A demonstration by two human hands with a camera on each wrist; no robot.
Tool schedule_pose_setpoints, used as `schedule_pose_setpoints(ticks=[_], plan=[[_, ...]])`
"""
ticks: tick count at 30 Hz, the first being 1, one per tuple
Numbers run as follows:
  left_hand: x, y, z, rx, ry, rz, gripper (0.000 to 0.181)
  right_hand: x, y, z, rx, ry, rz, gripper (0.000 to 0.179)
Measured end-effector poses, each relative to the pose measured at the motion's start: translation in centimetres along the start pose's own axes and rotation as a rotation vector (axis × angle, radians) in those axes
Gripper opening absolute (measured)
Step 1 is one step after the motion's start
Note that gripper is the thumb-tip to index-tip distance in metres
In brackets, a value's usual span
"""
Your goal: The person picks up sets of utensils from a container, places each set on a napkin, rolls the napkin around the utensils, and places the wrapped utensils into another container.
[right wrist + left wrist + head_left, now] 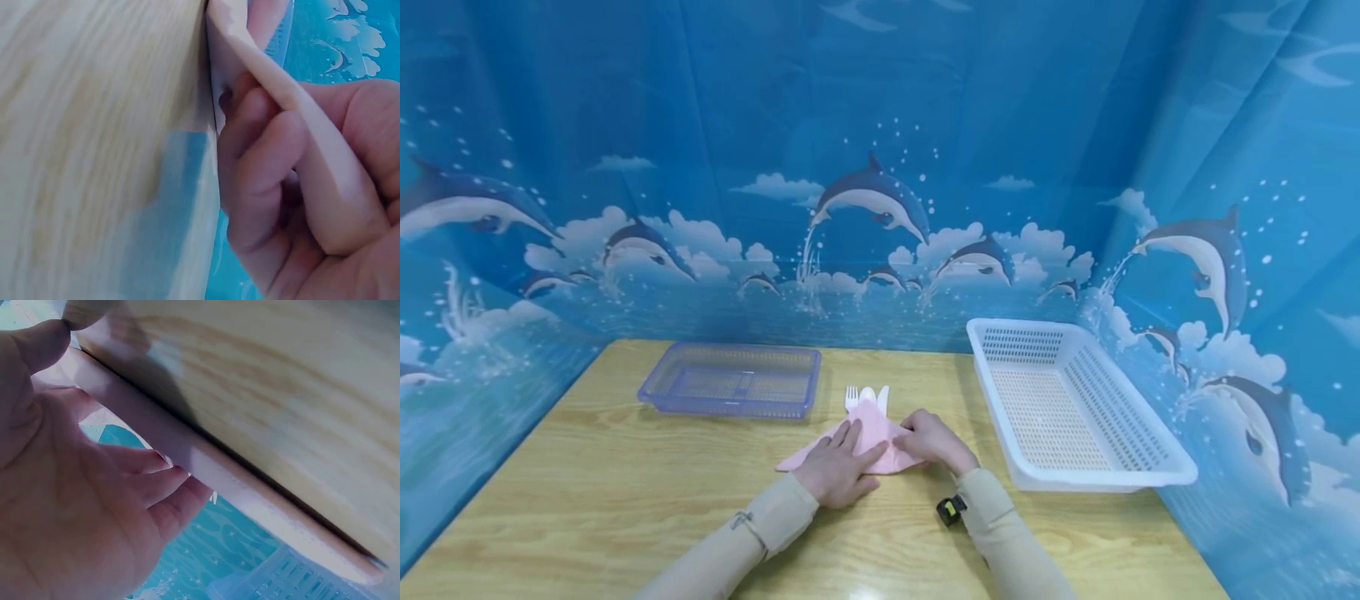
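A folded pink napkin (871, 427) lies on the wooden table. Out of its far end stick the tops of a white fork (851, 397), a spoon (867, 394) and a knife (883, 400); their lower parts are hidden by the napkin. My left hand (835, 468) rests on the napkin's left half with its fingers extended. With curled fingers and thumb, my right hand (934, 440) grips the right corner of the napkin. In the right wrist view, the napkin edge (331, 181) stands raised from the table between that hand's thumb and fingers.
At the back left stands a shallow purple translucent basket (730, 379). A larger white perforated basket (1000, 417) is to the right of my right hand. The wooden table (625, 500) meets a blue dolphin-print curtain (760, 167) behind and at both sides.
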State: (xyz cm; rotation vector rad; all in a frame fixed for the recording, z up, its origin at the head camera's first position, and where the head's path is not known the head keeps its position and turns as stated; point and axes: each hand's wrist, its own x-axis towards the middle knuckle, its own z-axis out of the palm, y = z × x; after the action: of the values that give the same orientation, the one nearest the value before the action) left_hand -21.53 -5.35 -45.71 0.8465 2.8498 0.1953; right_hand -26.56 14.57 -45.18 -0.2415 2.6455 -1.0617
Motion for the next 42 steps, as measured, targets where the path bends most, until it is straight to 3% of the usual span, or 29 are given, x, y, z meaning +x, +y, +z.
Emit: schedule_pose_setpoints(ticks=[8, 14, 20, 24, 27, 33, 42], plan=[[0.2, -0.1, -0.1, 0.016, 0.002, 0.015, 0.058, -0.2, -0.1, -0.1, -0.279, 0.043, -0.158, 0.035], [0.2, -0.1, -0.1, 0.020, -0.001, 0.006, 0.058, -0.6, -0.1, 0.1, -0.362, 0.043, -0.215, 0.030], [0.0, 0.0, -0.1, 0.015, -0.002, 0.014, 0.058, -0.7, 0.0, -0.2, -0.261, -0.012, -0.156, 0.036], [0.0, 0.0, -0.2, 0.017, 0.015, 0.019, 0.057, -0.6, -0.5, -0.5, -0.114, 0.010, -0.100, 0.046], [0.0, 0.0, -0.2, 0.026, 0.021, 0.017, 0.058, -0.4, -0.9, -0.5, -0.039, 0.027, -0.119, 0.050], [0.0, 0.2, -0.4, 0.027, -0.007, 0.001, 0.059, 0.0, -1.8, 0.2, 0.034, 0.065, -0.157, 0.038], [0.0, -0.3, -0.4, -0.011, -0.049, 0.017, 0.067, 0.5, -2.7, 0.8, 0.032, 0.036, -0.101, 0.027]])
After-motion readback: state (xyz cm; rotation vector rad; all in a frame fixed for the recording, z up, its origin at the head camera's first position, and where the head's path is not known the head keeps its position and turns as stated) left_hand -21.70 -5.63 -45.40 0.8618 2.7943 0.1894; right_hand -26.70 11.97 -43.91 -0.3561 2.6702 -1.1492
